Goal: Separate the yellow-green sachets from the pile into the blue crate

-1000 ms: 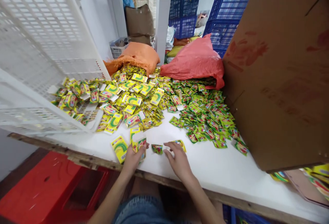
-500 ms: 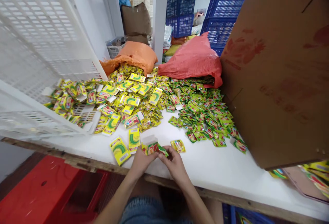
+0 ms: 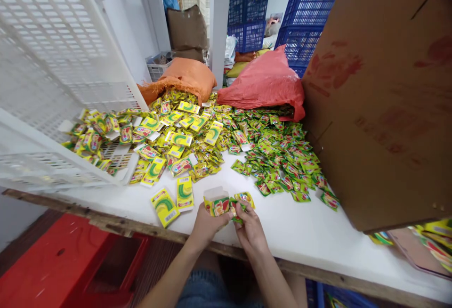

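Observation:
My left hand (image 3: 205, 223) holds a small yellow carton (image 3: 216, 202) with its top flap open, just above the white table's (image 3: 300, 232) front edge. My right hand (image 3: 251, 227) pinches a green sachet (image 3: 236, 206) against the carton's open side. Another yellow sachet (image 3: 245, 198) lies just beyond my right fingers. Two flat yellow cartons (image 3: 174, 198) lie on the table left of my left hand. A heap of yellow cartons and sachets (image 3: 169, 133) spreads to the left, and a heap of green sachets (image 3: 282, 157) to the right.
A tilted white plastic crate (image 3: 52, 77) stands at the left, a big cardboard box (image 3: 384, 96) at the right. Orange sack (image 3: 187, 75) and red sack (image 3: 264, 82) lie at the back, blue crates (image 3: 303, 11) behind. A red stool (image 3: 63, 265) sits below the table edge.
My right hand picked a green sachet off the table and brought it to the carton in my left hand. The carton's flap opened and both hands drew together near the edge.

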{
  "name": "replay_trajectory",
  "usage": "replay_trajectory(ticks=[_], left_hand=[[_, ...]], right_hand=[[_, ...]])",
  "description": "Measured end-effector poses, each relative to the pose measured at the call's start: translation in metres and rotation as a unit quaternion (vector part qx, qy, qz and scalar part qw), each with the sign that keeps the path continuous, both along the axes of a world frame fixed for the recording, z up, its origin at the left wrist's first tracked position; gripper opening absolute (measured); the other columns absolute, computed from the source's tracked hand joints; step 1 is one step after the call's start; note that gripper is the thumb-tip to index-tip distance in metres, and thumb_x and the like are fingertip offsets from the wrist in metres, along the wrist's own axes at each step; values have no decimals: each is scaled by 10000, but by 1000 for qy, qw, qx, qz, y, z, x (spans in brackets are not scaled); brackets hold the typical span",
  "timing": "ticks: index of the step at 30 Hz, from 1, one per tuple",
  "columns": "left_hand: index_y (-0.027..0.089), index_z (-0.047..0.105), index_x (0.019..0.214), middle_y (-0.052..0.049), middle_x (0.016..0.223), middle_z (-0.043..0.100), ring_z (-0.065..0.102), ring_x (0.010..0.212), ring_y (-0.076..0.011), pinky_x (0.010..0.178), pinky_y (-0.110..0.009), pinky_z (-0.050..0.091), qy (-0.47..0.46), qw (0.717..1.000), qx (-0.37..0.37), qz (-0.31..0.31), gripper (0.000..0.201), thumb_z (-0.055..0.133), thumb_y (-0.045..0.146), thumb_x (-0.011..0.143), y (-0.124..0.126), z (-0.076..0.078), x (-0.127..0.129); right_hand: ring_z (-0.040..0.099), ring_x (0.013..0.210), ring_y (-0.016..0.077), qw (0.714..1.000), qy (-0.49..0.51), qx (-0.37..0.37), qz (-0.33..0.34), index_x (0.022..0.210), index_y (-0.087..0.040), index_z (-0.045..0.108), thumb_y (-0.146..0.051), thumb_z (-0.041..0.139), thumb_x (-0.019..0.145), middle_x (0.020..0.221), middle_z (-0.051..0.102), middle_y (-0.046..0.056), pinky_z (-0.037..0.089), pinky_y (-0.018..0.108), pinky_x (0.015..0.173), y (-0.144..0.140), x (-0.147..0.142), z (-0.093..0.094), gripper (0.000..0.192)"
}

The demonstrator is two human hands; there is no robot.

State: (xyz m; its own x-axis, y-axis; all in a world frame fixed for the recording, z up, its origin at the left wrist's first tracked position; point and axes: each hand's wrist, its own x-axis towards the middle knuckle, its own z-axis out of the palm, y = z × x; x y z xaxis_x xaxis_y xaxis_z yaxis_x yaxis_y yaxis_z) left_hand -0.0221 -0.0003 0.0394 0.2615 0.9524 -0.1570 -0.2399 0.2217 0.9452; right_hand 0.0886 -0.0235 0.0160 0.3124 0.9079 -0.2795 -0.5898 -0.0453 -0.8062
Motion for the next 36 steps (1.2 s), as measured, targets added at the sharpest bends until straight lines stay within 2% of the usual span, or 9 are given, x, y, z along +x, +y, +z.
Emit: replay_trajectory(ticks=[3,6,9,12,16,21,30,32,36], left_hand=[[93,643,796,-48,707,680,616,643,-150,613,-244,486,12,1000,-16,-10,319,780,226,541,0,-5,-1],[91,632,745,-44,665,659,600,602,-140,579,-238,467,23,999,-41,-24,298,780,257,547,2,-11,-9],[100,623,795,-56,689,663,613,606,-153,578,-258,469,13,995,-95,-38,333,755,322,586,4,-16,-17],[98,621,816,-66,707,663,612,599,-153,561,-257,464,9,991,-126,-51,353,746,345,597,6,-21,-18],[97,614,802,-70,709,657,614,605,-152,572,-258,461,7,990,-115,-77,328,739,332,610,8,-27,-15],[100,598,786,-63,690,641,620,615,-164,570,-260,458,7,990,-109,-94,317,729,337,620,9,-33,-14],[99,631,875,-59,749,651,585,670,-152,614,-240,436,28,988,-53,-142,373,726,357,623,4,-22,-15],[105,636,925,-63,797,659,590,726,-167,656,-243,437,12,985,-33,-169,404,731,350,618,1,-18,-12],[104,628,955,-60,804,663,585,730,-168,673,-245,433,3,988,-8,-154,425,720,357,626,-3,-16,0]], right_hand=[[498,468,89,997,-75,-4,20,797,-209,528,-437,710,628,614,567,-35,359,190,413,6,18,2,337],[514,512,101,982,-175,16,75,934,-214,517,-436,695,642,659,572,-32,371,197,442,21,53,11,407],[528,580,118,881,-422,48,209,1021,-196,516,-430,585,726,669,554,-31,408,232,525,43,87,21,383],[527,603,132,783,-545,54,295,866,-182,601,-324,618,688,618,544,-34,395,238,556,62,103,25,229],[555,672,157,703,-608,59,363,704,-205,636,-139,646,612,627,586,-23,398,250,623,73,96,21,114],[499,1010,242,658,-664,78,347,968,-212,606,-126,702,550,1022,584,60,353,330,856,71,88,16,437],[547,737,193,689,-664,59,283,744,-189,519,-321,596,732,721,584,15,392,293,682,36,83,1,153],[545,699,165,733,-623,78,260,808,-202,495,-304,507,798,723,582,1,400,262,636,23,72,1,104],[545,649,147,865,-471,92,149,889,-206,509,-348,474,824,700,579,-10,417,239,585,6,48,1,160]])
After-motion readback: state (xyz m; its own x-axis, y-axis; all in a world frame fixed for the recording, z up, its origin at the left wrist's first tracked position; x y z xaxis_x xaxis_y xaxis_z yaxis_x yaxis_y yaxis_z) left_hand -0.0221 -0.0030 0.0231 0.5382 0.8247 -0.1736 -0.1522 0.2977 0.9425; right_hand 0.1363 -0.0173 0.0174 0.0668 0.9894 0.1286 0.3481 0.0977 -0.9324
